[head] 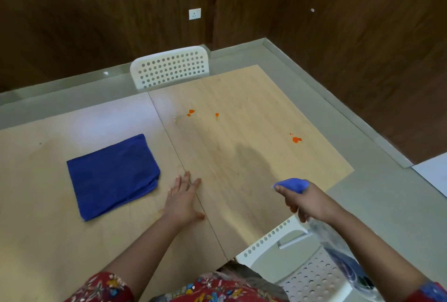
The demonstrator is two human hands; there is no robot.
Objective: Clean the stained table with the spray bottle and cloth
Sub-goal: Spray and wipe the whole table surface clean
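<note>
Surface: a pale wooden surface (254,98) made of two boards joined along a straight seam.
Cloth: a folded, roughly square dark blue cloth (112,176) lies flat on the left board, with nothing touching it.
Left hand: the left hand (182,201) rests palm down just to the right of the cloth, across the seam, fingers straight and spread, holding nothing.
Right hand: the right hand (307,202) is well to the right of the cloth, above the near edge of the surface, fingers wrapped round the neck of the bottle.
Bottle: a clear plastic spray bottle with a blue trigger head (291,183); the head points away from the person and the blurred body hangs below the fist.
Stains: small orange stains (190,112) lie beyond the cloth and to its right, with one more orange blotch (296,139) further right.
Far chair: a white perforated plastic chair (169,67) stands beyond the cloth, at the far edge.
Near chair: a second white perforated chair (302,265) stands right of the cloth, at the near edge.
</note>
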